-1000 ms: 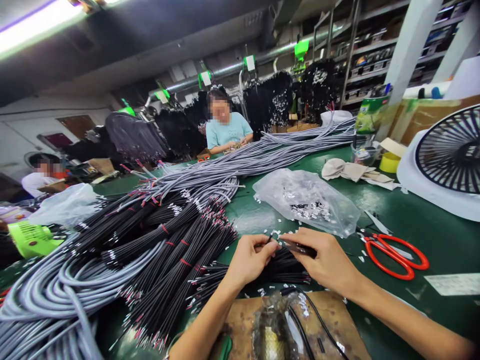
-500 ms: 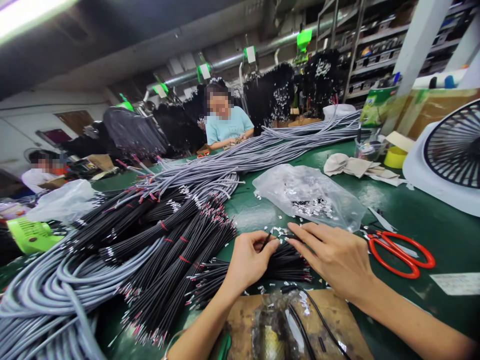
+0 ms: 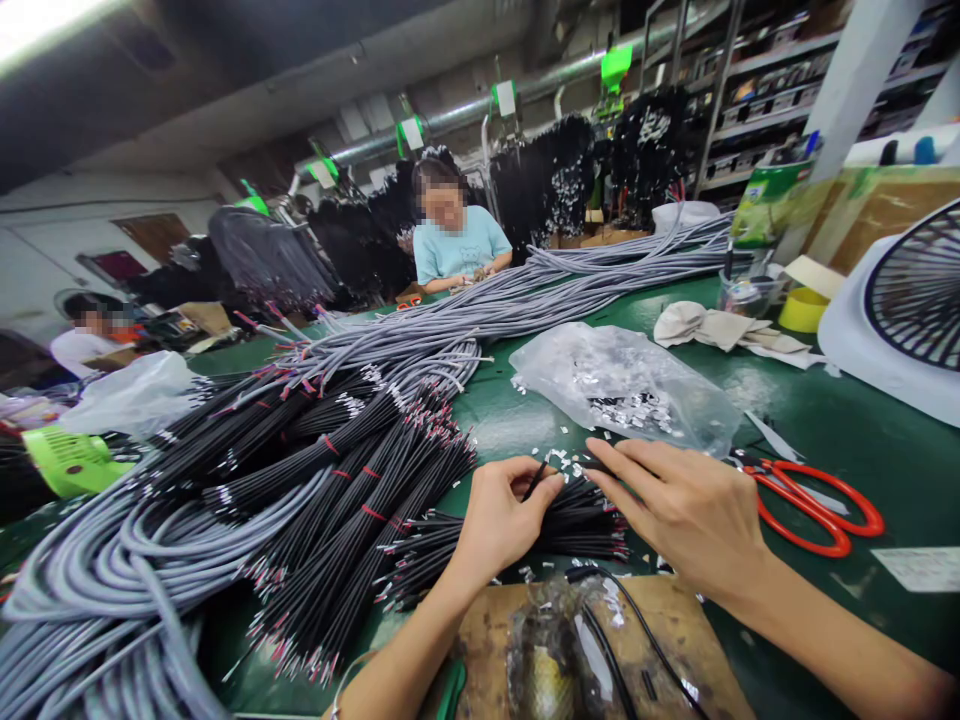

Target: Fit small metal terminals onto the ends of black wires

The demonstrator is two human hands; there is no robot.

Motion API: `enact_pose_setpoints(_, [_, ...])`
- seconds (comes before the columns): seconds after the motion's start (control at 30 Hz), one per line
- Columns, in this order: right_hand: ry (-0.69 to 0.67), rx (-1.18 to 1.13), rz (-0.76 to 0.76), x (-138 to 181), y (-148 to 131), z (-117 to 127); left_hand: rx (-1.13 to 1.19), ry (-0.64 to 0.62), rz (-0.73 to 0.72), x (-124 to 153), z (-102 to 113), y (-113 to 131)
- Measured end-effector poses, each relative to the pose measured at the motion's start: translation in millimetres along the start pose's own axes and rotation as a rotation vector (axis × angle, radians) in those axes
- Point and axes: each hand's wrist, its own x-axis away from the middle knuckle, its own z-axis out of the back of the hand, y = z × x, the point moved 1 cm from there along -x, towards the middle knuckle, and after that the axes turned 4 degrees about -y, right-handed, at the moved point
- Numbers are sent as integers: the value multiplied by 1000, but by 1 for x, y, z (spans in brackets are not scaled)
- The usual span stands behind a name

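Note:
My left hand [image 3: 504, 515] is closed in a pinch around a thin black cable [image 3: 535, 480], whose end points up past the fingertips. Just to the right, my right hand [image 3: 679, 505] has its fingers together, palm down, on a slim dark piece [image 3: 597, 464]; its kind is mostly hidden by the fingers. Small silvery-white tags [image 3: 559, 458] lie scattered between and beyond both hands. Below them rests a bundle of short black cables [image 3: 589, 525] with reddish ends. A clear plastic bag [image 3: 637, 370] full of the same tags lies just beyond my right hand.
Red-handled scissors [image 3: 821, 505] lie to the right, near a white fan [image 3: 862, 330]. Black cable bundles [image 3: 352, 540] and grey cables [image 3: 97, 580] fill the left. In front, a brown board [image 3: 480, 640] carries a taped lump [image 3: 551, 640]. A co-worker [image 3: 461, 245] sits across the table.
The view has shifted slightly, so the scene sits a little further right. Both hands keep nearly the same pose, with a slightly wider gap between their fingertips.

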Motion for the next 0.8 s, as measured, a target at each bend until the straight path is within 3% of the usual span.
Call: enact_pose_setpoints(0.8, [-2, -33, 77, 3, -3, -2, -37, -2, -41, 1, -3, -5])
